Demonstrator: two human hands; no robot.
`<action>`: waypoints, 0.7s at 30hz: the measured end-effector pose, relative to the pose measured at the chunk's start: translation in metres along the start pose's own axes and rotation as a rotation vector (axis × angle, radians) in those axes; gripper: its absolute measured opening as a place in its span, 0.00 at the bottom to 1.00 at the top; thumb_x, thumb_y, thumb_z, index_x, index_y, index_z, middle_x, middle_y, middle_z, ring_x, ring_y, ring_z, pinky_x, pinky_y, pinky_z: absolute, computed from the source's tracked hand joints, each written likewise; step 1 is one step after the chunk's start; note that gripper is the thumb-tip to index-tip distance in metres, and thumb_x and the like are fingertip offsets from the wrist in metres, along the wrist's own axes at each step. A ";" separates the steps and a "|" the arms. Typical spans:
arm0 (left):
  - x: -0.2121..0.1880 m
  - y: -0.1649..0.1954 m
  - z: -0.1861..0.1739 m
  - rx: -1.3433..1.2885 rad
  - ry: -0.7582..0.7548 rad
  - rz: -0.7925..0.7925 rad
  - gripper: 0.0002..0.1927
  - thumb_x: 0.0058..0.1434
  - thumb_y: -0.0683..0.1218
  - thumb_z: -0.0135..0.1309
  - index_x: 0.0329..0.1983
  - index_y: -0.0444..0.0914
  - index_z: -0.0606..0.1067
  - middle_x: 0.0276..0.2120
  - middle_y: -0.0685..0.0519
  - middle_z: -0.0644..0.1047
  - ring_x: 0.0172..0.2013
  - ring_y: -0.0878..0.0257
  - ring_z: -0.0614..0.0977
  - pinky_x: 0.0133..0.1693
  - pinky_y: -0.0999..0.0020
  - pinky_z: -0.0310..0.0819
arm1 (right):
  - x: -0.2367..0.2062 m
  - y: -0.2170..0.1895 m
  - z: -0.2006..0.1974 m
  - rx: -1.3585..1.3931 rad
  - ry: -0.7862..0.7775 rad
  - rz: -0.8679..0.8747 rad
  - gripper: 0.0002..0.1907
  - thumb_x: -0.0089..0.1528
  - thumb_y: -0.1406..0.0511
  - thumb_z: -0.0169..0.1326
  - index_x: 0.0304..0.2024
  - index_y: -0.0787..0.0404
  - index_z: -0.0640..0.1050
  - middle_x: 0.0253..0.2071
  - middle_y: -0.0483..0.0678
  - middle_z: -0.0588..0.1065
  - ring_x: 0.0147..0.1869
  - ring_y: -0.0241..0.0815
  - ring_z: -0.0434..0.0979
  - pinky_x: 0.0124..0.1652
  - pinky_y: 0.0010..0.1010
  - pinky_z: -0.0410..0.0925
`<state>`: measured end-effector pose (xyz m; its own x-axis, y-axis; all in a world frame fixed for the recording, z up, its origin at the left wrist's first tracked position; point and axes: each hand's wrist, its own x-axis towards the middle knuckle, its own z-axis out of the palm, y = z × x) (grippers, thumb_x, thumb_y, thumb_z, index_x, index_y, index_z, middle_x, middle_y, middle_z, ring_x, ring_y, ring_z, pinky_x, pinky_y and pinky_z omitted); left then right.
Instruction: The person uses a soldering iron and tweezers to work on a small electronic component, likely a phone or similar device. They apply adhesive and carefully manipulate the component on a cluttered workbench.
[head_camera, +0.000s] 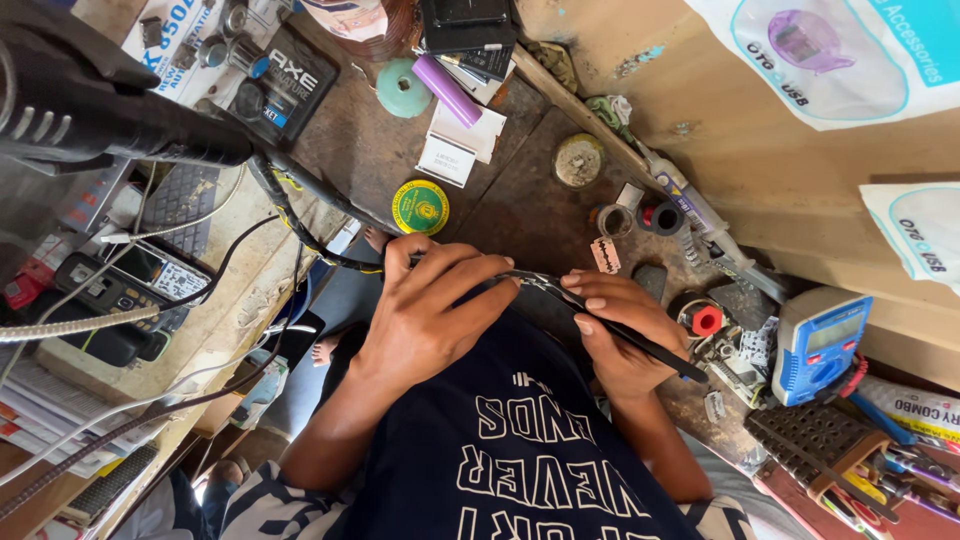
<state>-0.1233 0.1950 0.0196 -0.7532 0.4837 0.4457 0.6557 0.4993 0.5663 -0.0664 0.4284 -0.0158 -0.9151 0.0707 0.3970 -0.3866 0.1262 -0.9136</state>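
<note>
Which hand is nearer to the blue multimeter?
The right hand. It is just left of the blue multimeter in the picture; the left hand is farther away, beyond the right one.

I see a dark, stained bench (520, 215) beyond my fingers (590, 300). Lying on it: a round yellow-and-green tin (420, 207) just beyond the left-hand fingers; a teal disc (403, 88) and a purple cylinder (447, 90) farther out; white paper slips (460, 140) between them and the tin. A round grey puck (578, 160) lies beyond the right-hand fingers. A blue multimeter (818, 345) and a red-topped part (705, 319) lie to their right.
</note>
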 end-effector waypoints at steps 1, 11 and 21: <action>0.000 0.000 0.000 -0.007 0.004 0.004 0.12 0.57 0.43 0.64 0.45 0.42 0.81 0.49 0.57 0.80 0.50 0.61 0.80 0.54 0.58 0.61 | 0.000 0.000 0.000 0.002 -0.005 0.002 0.10 0.64 0.73 0.61 0.46 0.68 0.75 0.44 0.59 0.79 0.53 0.59 0.83 0.55 0.51 0.77; -0.002 -0.003 0.004 -0.014 -0.014 0.013 0.12 0.58 0.43 0.62 0.46 0.43 0.80 0.49 0.55 0.79 0.48 0.61 0.80 0.52 0.58 0.61 | 0.002 0.003 -0.001 0.010 -0.030 -0.007 0.10 0.64 0.73 0.61 0.46 0.67 0.75 0.43 0.59 0.79 0.51 0.57 0.83 0.54 0.51 0.77; -0.001 -0.005 0.004 -0.020 -0.017 0.032 0.13 0.57 0.43 0.62 0.47 0.43 0.79 0.49 0.55 0.78 0.48 0.61 0.80 0.52 0.58 0.61 | 0.001 0.004 -0.002 0.019 -0.021 0.002 0.10 0.64 0.73 0.61 0.46 0.67 0.74 0.44 0.59 0.80 0.53 0.58 0.83 0.55 0.50 0.77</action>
<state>-0.1253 0.1948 0.0131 -0.7311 0.5110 0.4520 0.6779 0.4694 0.5658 -0.0682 0.4310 -0.0187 -0.9179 0.0498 0.3936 -0.3869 0.1075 -0.9158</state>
